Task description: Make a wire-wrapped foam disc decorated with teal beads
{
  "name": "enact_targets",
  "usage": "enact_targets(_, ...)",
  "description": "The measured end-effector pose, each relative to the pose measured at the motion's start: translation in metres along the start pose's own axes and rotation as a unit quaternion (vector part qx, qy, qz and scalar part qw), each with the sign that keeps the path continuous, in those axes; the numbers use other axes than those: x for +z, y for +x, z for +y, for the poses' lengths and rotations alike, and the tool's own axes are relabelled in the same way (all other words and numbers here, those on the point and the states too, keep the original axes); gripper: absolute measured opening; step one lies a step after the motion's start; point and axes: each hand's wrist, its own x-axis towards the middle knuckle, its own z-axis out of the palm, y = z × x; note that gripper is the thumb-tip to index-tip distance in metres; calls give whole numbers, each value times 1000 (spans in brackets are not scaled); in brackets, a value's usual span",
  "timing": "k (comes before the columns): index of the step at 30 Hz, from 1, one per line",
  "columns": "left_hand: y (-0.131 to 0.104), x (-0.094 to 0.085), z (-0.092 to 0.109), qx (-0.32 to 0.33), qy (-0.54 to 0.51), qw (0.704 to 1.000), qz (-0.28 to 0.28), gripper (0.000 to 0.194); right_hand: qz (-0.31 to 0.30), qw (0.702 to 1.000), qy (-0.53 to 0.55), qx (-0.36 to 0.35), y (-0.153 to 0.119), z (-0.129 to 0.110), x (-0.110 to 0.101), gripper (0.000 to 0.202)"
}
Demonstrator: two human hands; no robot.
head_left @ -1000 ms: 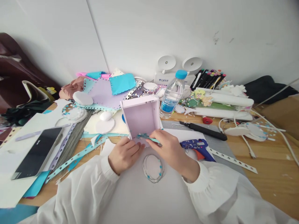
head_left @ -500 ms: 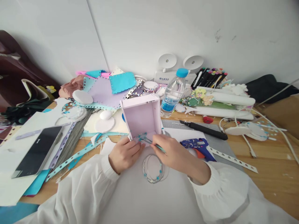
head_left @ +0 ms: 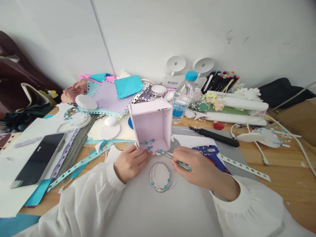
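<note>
A pale lilac open-fronted box (head_left: 151,126) stands in front of me, its opening facing me. My left hand (head_left: 132,163) is closed at the box's lower left front corner, thumb and fingers gripping its edge. Blue beads (head_left: 148,142) lie on the box floor inside. In my right hand (head_left: 194,164) is a pair of pale teal tweezers (head_left: 182,164), held between thumb and fingers. The tweezers' tips meet a small blue beaded piece at the lower right front of the box. Below, a coil of thin wire (head_left: 151,177) with blue beads lies on the white surface.
A water bottle (head_left: 184,97) stands right behind the box. To the right lie a black craft knife (head_left: 217,137), a blue glue gun (head_left: 207,153) and a punched paper strip (head_left: 247,168). A phone (head_left: 39,158) and paper sheets cover the left side.
My right hand has moved right, taking the tweezers' tips from the box's middle to its lower right front. The box has turned slightly. My left hand stays nearly in place.
</note>
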Motion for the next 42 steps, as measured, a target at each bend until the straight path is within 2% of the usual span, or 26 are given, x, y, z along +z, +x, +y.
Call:
enact_targets(9,1,-1,-1,-10,-5,1000,0,26,-9,1000,-21,-10,-14,1,0,22)
enact_targets(12,1,-1,-1,-16,-5,1000,5,25,10,1000,-7,-6,-18,3,-1,20)
enact_targets(17,1,2,-2,-56,-3,998,25,22,110,992,64,19,-29,9,0,13)
enact_targets(21,4,0,-7,-106,1,994,26,20,245,955,124,110,-39,12,7,10)
enact_targets(24,6,0,-14,-139,13,990,13,23,284,934,142,164,-42,15,13,9)
enact_targets(27,7,3,-21,-158,28,987,2,24,259,939,142,176,-41,17,15,7)
enact_targets(31,14,5,-23,-186,34,982,-13,27,188,968,107,127,-34,17,16,6)
enact_targets(34,21,0,-14,-227,-14,974,15,32,112,990,54,69,-26,17,19,11)
enact_targets(36,24,-5,-7,-238,-64,968,42,35,81,996,4,37,-22,19,21,12)
enact_targets(38,24,-7,-1,-216,-103,970,45,37,70,996,-55,13,-20,20,23,13)
enact_targets(42,18,3,2,-158,-139,978,-15,34,79,984,-157,-42,-22,20,25,19)
